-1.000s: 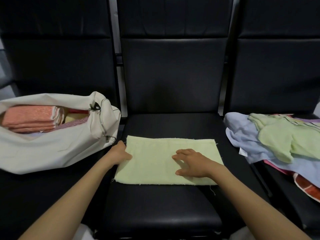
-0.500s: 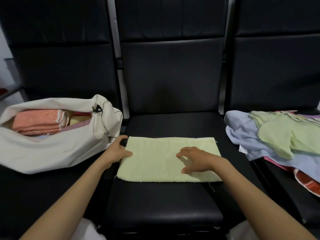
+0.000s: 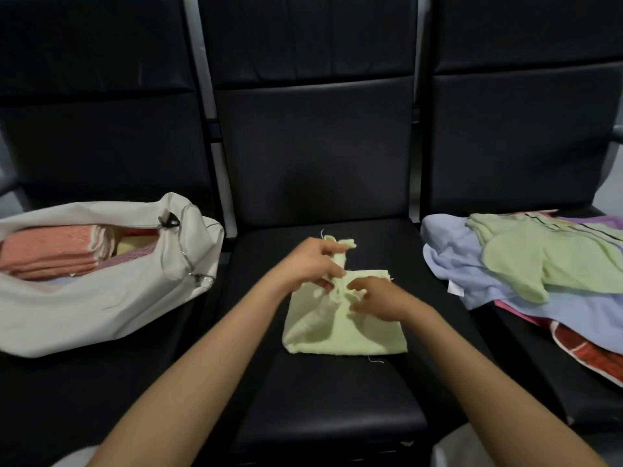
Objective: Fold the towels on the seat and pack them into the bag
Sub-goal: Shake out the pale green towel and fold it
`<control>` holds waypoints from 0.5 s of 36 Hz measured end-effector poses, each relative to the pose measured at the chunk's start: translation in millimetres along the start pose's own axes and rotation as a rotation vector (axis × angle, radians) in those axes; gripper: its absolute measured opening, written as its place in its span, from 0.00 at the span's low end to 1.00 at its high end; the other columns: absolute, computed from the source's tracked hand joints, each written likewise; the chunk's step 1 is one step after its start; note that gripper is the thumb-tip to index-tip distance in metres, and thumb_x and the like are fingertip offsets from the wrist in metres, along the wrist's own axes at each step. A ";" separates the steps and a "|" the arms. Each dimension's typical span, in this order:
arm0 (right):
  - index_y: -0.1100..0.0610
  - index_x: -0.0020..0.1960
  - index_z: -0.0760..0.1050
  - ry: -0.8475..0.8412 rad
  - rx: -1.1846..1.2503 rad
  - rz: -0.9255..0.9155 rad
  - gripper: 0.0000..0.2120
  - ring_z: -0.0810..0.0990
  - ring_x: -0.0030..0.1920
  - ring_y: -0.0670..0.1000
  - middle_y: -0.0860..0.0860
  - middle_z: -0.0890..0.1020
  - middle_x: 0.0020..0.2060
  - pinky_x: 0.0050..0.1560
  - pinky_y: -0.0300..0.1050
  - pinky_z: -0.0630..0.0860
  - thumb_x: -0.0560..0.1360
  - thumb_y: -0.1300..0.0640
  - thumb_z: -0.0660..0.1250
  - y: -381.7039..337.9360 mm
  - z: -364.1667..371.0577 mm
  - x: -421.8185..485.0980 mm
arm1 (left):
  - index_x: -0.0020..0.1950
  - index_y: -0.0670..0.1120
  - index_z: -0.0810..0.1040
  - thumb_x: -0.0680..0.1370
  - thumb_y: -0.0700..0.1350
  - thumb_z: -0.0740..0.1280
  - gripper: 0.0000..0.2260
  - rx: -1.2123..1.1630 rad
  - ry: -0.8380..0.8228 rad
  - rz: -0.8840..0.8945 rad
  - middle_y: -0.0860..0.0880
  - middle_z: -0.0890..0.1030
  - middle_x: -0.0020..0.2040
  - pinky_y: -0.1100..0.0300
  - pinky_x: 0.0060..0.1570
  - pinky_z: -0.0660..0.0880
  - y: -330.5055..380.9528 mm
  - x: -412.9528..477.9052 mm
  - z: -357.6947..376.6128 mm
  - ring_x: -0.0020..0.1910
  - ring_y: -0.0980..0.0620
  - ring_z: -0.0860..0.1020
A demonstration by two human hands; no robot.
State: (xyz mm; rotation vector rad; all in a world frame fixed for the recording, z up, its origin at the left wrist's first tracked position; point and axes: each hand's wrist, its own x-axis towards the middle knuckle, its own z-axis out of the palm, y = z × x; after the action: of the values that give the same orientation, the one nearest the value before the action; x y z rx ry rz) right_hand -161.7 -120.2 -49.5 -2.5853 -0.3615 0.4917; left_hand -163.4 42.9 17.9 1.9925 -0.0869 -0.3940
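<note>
Left hand [image 3: 308, 264] pinches the lifted, bunched edge of the pale green terry towel [image 3: 344, 332]. Right hand [image 3: 377, 299] has fingers curled on the fold, probably pinching too. Towel lies on the middle black padded seat [image 3: 323, 399], its far half hidden by the hands. White canvas bag [image 3: 84, 308] with folded salmon towels [image 3: 47, 251] to the left, loose towel heap [image 3: 539, 264] to the right.

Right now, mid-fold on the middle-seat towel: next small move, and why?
Probably lay the lifted end down flat and square the edges. The left hand grips it bunched above the light green towel; the right hand rests on the fold.
</note>
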 end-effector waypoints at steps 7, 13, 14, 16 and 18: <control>0.65 0.59 0.74 0.026 0.676 0.313 0.11 0.80 0.40 0.52 0.61 0.79 0.46 0.44 0.46 0.82 0.77 0.69 0.63 44.3 -23.1 -3.2 | 0.70 0.43 0.72 0.74 0.31 0.68 0.25 0.055 -0.049 -0.081 0.43 0.76 0.58 0.63 0.31 0.79 -13.1 24.2 51.6 0.31 0.49 0.79; 0.62 0.56 0.74 0.036 0.730 0.321 0.11 0.78 0.36 0.51 0.56 0.77 0.37 0.40 0.45 0.79 0.77 0.69 0.58 38.0 -29.8 -6.9 | 0.72 0.46 0.70 0.75 0.34 0.69 0.26 0.003 -0.085 -0.040 0.43 0.75 0.62 0.56 0.40 0.82 -12.8 37.3 78.2 0.37 0.48 0.81; 0.61 0.53 0.75 0.046 0.715 0.322 0.11 0.77 0.34 0.50 0.54 0.77 0.35 0.39 0.45 0.79 0.77 0.68 0.56 37.1 -30.2 -7.6 | 0.73 0.46 0.69 0.76 0.36 0.68 0.26 -0.009 -0.108 -0.036 0.45 0.74 0.62 0.53 0.44 0.82 -14.6 38.1 80.9 0.41 0.47 0.81; 0.60 0.46 0.75 0.073 0.682 0.327 0.12 0.76 0.34 0.50 0.54 0.76 0.33 0.44 0.49 0.80 0.77 0.67 0.54 35.9 -30.2 -8.5 | 0.73 0.48 0.68 0.78 0.39 0.66 0.24 -0.010 -0.116 -0.024 0.48 0.71 0.63 0.51 0.46 0.82 -19.0 38.3 82.5 0.44 0.48 0.80; 0.59 0.45 0.74 0.090 0.622 0.326 0.09 0.77 0.36 0.50 0.53 0.76 0.35 0.47 0.50 0.80 0.79 0.64 0.56 35.6 -29.6 -8.7 | 0.71 0.48 0.70 0.79 0.42 0.65 0.20 0.029 -0.056 -0.005 0.49 0.71 0.64 0.52 0.47 0.81 -24.2 38.9 78.2 0.45 0.49 0.80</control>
State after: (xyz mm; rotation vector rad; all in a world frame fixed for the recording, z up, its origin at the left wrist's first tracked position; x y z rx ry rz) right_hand -151.8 -165.5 -40.7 -2.0454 0.2243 0.4986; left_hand -153.9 -23.2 -43.4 2.0113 -0.1238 -0.4542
